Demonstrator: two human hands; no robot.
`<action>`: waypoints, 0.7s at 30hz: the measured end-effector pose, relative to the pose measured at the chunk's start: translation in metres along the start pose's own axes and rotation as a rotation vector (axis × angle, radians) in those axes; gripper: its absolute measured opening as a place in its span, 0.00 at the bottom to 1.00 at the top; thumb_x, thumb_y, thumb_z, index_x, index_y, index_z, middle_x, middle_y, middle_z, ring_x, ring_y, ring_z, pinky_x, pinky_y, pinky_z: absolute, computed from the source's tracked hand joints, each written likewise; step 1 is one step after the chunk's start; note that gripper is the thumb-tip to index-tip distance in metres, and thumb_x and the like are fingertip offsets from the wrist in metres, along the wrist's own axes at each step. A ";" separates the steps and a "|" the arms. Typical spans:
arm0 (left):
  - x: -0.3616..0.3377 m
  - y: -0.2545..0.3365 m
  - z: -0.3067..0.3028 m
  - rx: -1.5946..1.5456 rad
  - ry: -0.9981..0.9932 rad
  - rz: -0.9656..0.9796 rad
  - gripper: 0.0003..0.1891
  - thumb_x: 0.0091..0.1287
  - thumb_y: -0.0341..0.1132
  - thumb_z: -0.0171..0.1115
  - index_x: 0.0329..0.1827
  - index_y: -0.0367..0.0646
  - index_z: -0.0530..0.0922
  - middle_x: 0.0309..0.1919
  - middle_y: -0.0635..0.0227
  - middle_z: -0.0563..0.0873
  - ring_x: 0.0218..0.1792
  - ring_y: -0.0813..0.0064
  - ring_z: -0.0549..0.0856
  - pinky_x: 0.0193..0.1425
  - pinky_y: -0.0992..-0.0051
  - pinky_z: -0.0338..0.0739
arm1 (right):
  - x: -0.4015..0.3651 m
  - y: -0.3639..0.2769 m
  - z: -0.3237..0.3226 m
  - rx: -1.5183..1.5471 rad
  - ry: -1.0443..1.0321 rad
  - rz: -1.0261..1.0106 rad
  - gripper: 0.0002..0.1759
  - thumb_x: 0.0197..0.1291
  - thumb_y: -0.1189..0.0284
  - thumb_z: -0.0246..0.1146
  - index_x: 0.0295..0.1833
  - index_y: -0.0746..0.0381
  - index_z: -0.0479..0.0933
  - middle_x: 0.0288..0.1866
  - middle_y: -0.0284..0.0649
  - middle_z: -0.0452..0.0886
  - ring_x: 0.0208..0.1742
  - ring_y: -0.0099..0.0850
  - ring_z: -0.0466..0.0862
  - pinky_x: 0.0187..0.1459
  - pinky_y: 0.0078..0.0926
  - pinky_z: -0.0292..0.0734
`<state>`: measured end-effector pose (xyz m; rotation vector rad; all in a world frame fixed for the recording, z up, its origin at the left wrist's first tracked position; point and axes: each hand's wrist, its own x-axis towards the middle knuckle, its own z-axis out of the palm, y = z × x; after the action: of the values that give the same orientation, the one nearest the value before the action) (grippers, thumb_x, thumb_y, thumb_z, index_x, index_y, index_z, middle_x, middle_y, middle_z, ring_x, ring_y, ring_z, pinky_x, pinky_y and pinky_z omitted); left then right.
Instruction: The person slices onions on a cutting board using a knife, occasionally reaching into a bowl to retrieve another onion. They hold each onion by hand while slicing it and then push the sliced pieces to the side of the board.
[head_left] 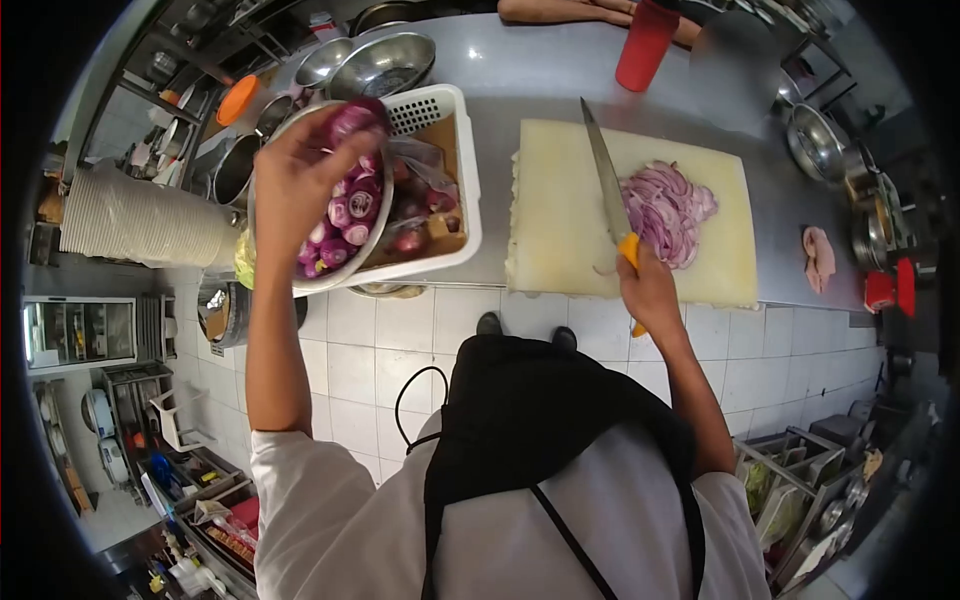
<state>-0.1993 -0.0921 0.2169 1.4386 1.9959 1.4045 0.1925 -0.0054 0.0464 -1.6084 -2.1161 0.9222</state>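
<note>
My left hand (pixel 300 170) is closed around a peeled red onion (pixel 357 120), lifted over a metal bowl (pixel 378 235) of peeled red onions (pixel 345 205). That bowl rests on one side of a white plastic basket (pixel 462 150), where unpeeled onions (pixel 410 240) and a clear plastic bag show. In my right hand (pixel 652 290) is the yellow handle of a large kitchen knife (pixel 606 175). Its blade points away from me over a pale cutting board (pixel 560 220), beside a pile of sliced red onion (pixel 670 210).
Metal bowls (pixel 385 68) stand behind the basket. A red cup (pixel 645 50) is at the table's far side, near another person's arms (pixel 570 12). To the right lie a pink cloth (pixel 818 258) and a red object (pixel 890 288). A tall stack of whitish containers (pixel 140 218) stands left.
</note>
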 end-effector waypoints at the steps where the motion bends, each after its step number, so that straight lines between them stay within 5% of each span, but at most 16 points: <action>1: -0.017 0.021 0.014 -0.071 -0.056 -0.013 0.22 0.66 0.32 0.79 0.59 0.29 0.86 0.44 0.58 0.94 0.43 0.77 0.92 0.52 0.75 0.86 | -0.001 -0.004 0.002 0.038 -0.013 -0.003 0.17 0.75 0.65 0.62 0.55 0.70 0.74 0.43 0.66 0.85 0.49 0.66 0.85 0.50 0.55 0.78; 9: -0.103 -0.018 0.149 -0.136 -0.251 -0.280 0.25 0.62 0.37 0.81 0.59 0.31 0.85 0.40 0.60 0.94 0.37 0.79 0.91 0.45 0.75 0.85 | -0.041 -0.003 0.006 0.071 -0.262 0.072 0.20 0.74 0.66 0.60 0.58 0.73 0.70 0.37 0.67 0.86 0.42 0.67 0.86 0.46 0.61 0.81; 13: -0.111 -0.059 0.212 -0.123 -0.270 -0.311 0.24 0.63 0.42 0.79 0.55 0.33 0.87 0.38 0.56 0.94 0.38 0.68 0.94 0.46 0.70 0.86 | -0.030 0.034 -0.001 -0.024 -0.109 -0.044 0.18 0.74 0.68 0.60 0.57 0.73 0.71 0.37 0.68 0.86 0.42 0.67 0.87 0.47 0.61 0.82; 16: -0.093 -0.045 0.241 0.010 -0.361 -0.356 0.19 0.67 0.38 0.76 0.55 0.33 0.88 0.42 0.57 0.94 0.41 0.75 0.92 0.48 0.74 0.84 | -0.017 0.041 -0.017 -0.063 -0.135 -0.010 0.18 0.73 0.68 0.60 0.57 0.73 0.71 0.37 0.67 0.86 0.42 0.66 0.87 0.48 0.61 0.82; 21: -0.080 -0.064 0.274 0.212 -0.173 -0.058 0.19 0.68 0.42 0.75 0.55 0.37 0.90 0.44 0.55 0.92 0.39 0.68 0.91 0.48 0.67 0.84 | -0.007 0.043 -0.018 -0.071 -0.161 -0.087 0.19 0.73 0.67 0.61 0.57 0.72 0.71 0.37 0.67 0.86 0.42 0.66 0.87 0.48 0.60 0.81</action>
<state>-0.0053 -0.0169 0.0117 1.5182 2.1057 1.0320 0.2367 0.0003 0.0317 -1.5077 -2.3324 0.9883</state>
